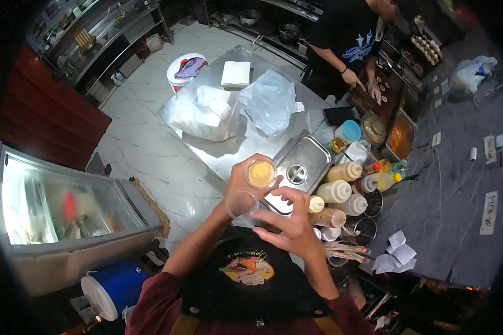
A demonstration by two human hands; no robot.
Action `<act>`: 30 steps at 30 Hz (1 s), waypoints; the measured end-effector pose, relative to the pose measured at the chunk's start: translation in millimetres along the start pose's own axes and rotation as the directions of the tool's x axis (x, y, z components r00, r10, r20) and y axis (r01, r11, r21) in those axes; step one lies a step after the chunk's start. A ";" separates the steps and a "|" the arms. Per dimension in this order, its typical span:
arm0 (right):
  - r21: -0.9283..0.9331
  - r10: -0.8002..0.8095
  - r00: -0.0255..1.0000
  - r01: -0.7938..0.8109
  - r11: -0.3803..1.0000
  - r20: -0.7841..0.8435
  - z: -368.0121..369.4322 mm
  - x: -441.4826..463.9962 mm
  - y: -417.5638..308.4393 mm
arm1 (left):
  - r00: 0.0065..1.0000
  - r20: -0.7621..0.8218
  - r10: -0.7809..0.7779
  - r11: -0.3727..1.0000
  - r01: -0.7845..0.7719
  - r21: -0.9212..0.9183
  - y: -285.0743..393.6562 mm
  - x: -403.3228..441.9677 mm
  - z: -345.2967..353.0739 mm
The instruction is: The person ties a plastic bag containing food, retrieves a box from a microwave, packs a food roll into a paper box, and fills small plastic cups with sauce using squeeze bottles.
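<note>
My left hand (241, 180) is closed around a small clear cup of yellow-orange sauce (261, 174), held upright with its round top facing me. Below it, over my left wrist, is an empty clear plastic cup (242, 205). The fingertips of my right hand (289, 224) are at the side of this empty cup and appear to pinch it; its index finger is bent toward the sauce cup. Just beyond my hands lies a steel pan lid (313, 153) with a round recessed handle.
Several squeeze bottles (336, 191) and bundled skewers (343, 251) stand at my right. Plastic bags (207, 114) lie on the steel table (207, 153). A glass-front fridge (67, 206) is at left. Another person (346, 50) works at a board at the back right, beside the dark counter (450, 206).
</note>
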State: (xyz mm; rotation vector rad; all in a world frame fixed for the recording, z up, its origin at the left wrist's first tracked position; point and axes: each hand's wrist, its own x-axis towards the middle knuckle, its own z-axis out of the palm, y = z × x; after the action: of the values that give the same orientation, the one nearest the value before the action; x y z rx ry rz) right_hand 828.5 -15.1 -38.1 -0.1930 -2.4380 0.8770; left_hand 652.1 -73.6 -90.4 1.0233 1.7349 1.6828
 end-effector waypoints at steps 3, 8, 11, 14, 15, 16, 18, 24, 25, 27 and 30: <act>-0.012 -0.090 0.994 0.089 0.996 -0.069 47.4 12.3 -14.3 | 0.998 0.035 -0.055 0.990 0.059 -0.129 -5.2 -8.7 -31.0; 0.107 -0.028 0.990 0.043 0.993 -0.139 99.3 42.7 -30.4 | 0.999 0.034 0.038 0.983 -0.031 -0.181 -30.9 -19.4 -94.3; 0.124 0.008 0.999 -0.002 0.992 -0.049 118.0 69.8 -52.2 | 0.996 0.069 -0.050 0.975 0.063 -0.214 -34.9 -26.7 -134.5; -0.032 -0.059 0.998 0.059 0.998 0.024 147.6 81.4 -54.4 | 0.999 0.036 -0.020 0.972 0.028 -0.231 -41.1 -29.6 -168.0; -0.101 -0.101 0.995 0.102 0.990 0.015 156.9 84.2 -53.5 | 1.000 0.022 -0.021 0.980 0.025 -0.200 -44.2 -31.4 -176.7; -0.171 -0.146 0.989 0.145 0.974 0.007 163.3 88.5 -54.2 | 1.000 0.009 -0.020 0.986 0.021 -0.167 -47.8 -32.0 -184.3; -0.085 -0.132 0.990 0.128 0.988 -0.042 171.2 100.0 -61.6 | 1.000 -0.009 -0.011 0.987 0.010 -0.161 -55.7 -31.5 -197.0; 0.617 0.432 0.863 -0.196 0.762 -0.260 217.5 129.5 -65.5 | 0.986 -0.055 0.158 0.987 -0.160 -0.029 -67.6 -19.7 -219.6; 0.715 0.523 0.828 -0.239 0.657 -0.204 221.9 136.7 -64.3 | 0.986 -0.061 0.157 0.987 -0.158 -0.007 -68.6 -15.4 -221.3; 0.789 0.639 0.754 -0.300 0.537 -0.148 229.2 149.3 -55.2 | 0.981 -0.073 0.177 0.983 -0.173 0.053 -70.2 -2.4 -225.5; 0.845 0.758 0.653 -0.412 0.341 0.012 233.8 164.7 -36.9 | 0.975 -0.068 0.211 0.967 -0.198 0.164 -71.4 21.8 -232.9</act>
State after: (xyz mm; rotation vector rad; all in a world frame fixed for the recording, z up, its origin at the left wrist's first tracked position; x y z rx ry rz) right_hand 566.5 -122.1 -93.4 -0.8876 -1.3159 1.9655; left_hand 442.7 -192.1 -134.1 1.2561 1.8962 1.7592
